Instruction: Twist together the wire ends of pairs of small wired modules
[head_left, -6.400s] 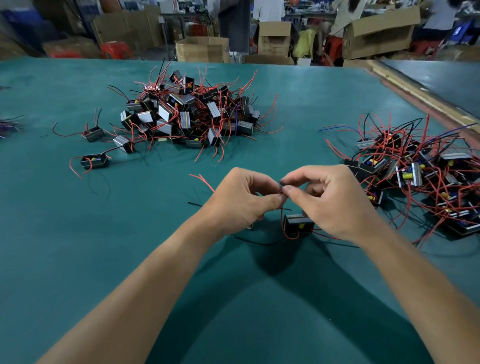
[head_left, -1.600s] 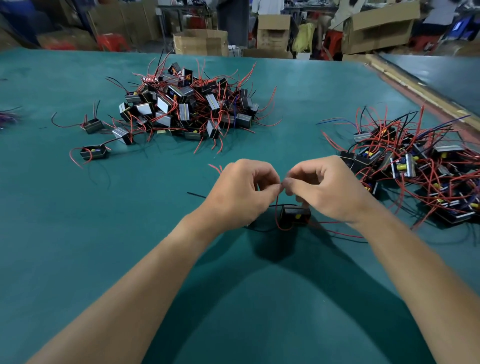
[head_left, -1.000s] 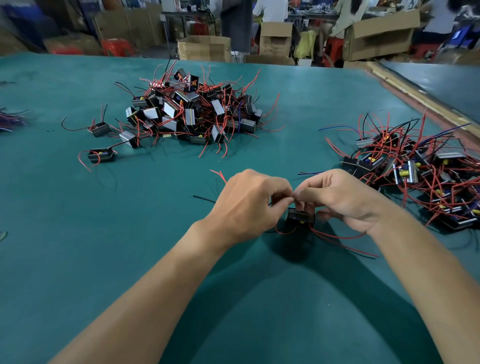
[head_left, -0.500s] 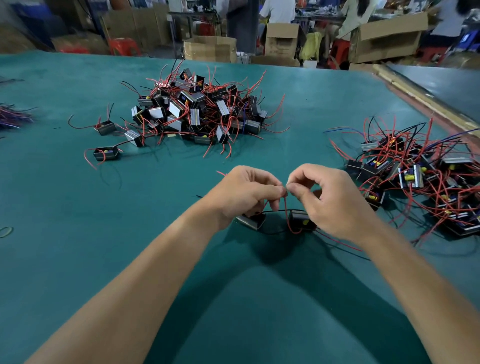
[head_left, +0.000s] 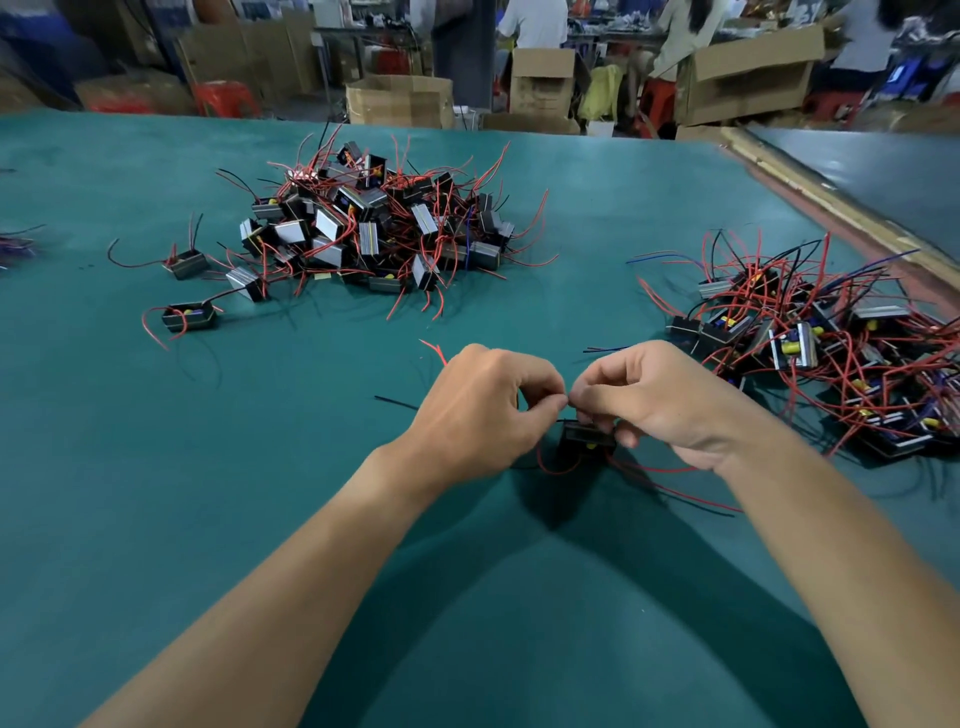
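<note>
My left hand (head_left: 488, 410) and my right hand (head_left: 654, 400) meet fingertip to fingertip above the green table (head_left: 260, 467), both pinching thin wire ends between thumb and forefinger. A small black module (head_left: 587, 439) with red wires sits on the table just below the fingertips, partly under my right hand. Its red and black wires (head_left: 675, 488) trail to the right. A second module is hidden behind my left hand. A red wire end (head_left: 434, 349) and a black wire end (head_left: 395, 401) stick out past my left hand.
A big pile of wired modules (head_left: 374, 228) lies at the far middle, with three loose modules (head_left: 189, 316) to its left. Another tangled pile (head_left: 810, 343) lies at the right. Cardboard boxes (head_left: 400, 98) and people stand beyond the table's far edge.
My hands have stayed together on the wire ends and dropped closer to the table. The module by my left hand is now hidden; the right-hand module sits just under the fingertips.
</note>
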